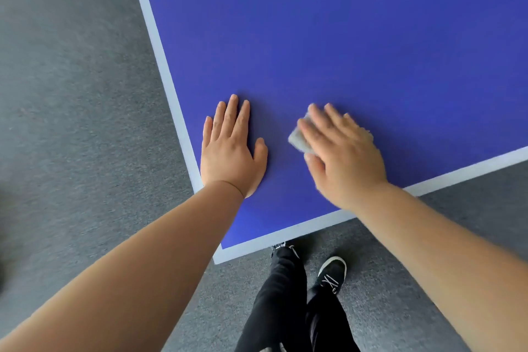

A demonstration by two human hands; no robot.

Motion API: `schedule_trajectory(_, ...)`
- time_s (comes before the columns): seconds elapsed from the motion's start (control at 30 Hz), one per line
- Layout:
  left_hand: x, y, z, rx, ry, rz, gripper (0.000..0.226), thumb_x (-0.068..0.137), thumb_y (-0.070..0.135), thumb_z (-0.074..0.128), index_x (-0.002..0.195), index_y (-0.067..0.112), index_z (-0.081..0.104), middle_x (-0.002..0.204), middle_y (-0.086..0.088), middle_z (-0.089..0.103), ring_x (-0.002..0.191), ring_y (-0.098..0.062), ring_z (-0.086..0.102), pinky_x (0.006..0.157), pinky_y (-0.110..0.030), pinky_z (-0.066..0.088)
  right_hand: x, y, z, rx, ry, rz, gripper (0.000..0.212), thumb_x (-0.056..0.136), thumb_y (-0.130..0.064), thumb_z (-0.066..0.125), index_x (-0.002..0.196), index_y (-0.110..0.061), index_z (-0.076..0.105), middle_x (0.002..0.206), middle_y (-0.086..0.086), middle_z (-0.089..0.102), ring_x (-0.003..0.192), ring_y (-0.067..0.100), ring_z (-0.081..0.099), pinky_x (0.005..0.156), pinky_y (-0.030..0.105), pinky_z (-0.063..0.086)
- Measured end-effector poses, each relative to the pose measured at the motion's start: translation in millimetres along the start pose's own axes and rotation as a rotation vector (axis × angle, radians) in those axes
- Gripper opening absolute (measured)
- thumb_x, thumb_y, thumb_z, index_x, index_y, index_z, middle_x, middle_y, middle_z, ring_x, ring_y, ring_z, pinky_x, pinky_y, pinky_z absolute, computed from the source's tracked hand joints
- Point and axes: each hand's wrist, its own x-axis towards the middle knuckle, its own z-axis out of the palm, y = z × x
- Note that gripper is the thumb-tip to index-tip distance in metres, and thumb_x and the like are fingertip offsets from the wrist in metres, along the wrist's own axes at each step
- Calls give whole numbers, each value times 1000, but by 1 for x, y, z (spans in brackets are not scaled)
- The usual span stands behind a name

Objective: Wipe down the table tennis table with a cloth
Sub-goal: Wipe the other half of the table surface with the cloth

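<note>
**A:** where's the cloth (298,138) at rn?

**B:** on the blue counter (343,37) near its close corner, under the right hand (343,151). The fingers are straight and pressing down, not gripping. A grey edge pokes out thumb-side, toward the left hand (231,148).

**A:** and the left?

**B:** spread flat just beside it, holding nothing. Most of the counter lies ahead and to the right, so I'd guess the right hand pushes that way.

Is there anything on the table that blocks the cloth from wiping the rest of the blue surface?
Only the left hand, resting flat on the table just left of the cloth under the right hand. The surface farther ahead shows nothing.
</note>
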Motion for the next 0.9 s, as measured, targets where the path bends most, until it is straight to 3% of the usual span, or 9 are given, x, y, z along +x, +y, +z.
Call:
schedule_trajectory(0.1,0,1,-1,-6,0,-5,75,94,46,30,165,22,22,173,3,12,160,-19,5,130,-39,-1,-63,-35,9,35,-135,-274,55,100,-31,49,154,-24,43,169,1,26,156,26,22,126,47,21)
schedule_trajectory(0.2,0,1,-2,7,-19,-5,74,95,46,30,165,22,20,173,4,9,160,-19,3,130,-41,1,-64,-23,4,-15,-180,-340,53,103,-30,40,156,-21,40,170,1,23,157,25,19,126,45,21)
schedule_trajectory(0.27,0,1,-3,17,-33,-3,75,96,47,29,165,22,18,174,4,7,160,-18,1,130,-41,0,-48,-1,-3,-41,-134,-205,55,103,-29,36,156,-16,40,169,4,25,156,27,22,125,48,24)
schedule_trajectory(0.47,0,-1,-1,19,-50,3,76,96,50,27,165,23,15,174,5,5,160,-18,-2,129,-39,-5,-5,22,-11,-42,56,488,56,100,-25,46,153,-10,38,165,13,29,151,38,29,121,56,28)
schedule_trajectory(0.57,1,-4,1,9,-63,7,75,96,50,26,165,23,14,174,4,4,160,-18,-3,129,-38,-8,-21,-29,6,-36,67,457,61,97,-27,47,155,-13,34,167,11,26,152,37,27,122,53,26)
schedule_trajectory(0.67,1,-4,-1,-15,-83,23,74,96,47,26,165,22,15,174,2,3,160,-20,-3,128,-40,-8,-69,-90,25,38,-25,213,61,97,-30,46,156,-18,36,170,5,19,156,30,20,125,50,21)
schedule_trajectory(0.77,2,-4,-4,-38,-107,33,75,95,45,24,165,20,15,174,0,2,160,-22,-4,128,-40,-10,-87,-88,21,13,-107,-29,56,100,-26,49,155,-20,42,170,2,23,156,26,22,126,46,21)
schedule_trajectory(0.83,2,-5,-7,-48,-132,47,75,96,43,24,166,19,13,174,0,-1,160,-22,-6,128,-40,-11,-75,-62,11,-24,-82,42,54,101,-26,49,154,-17,44,168,3,26,155,28,25,125,47,25)
schedule_trajectory(0.9,2,-6,-9,-64,-163,61,73,98,40,27,166,19,9,174,0,-5,159,-21,-10,127,-41,-12,-56,-36,-1,-44,-5,292,54,103,-29,45,154,-13,45,167,7,30,153,32,29,123,52,28)
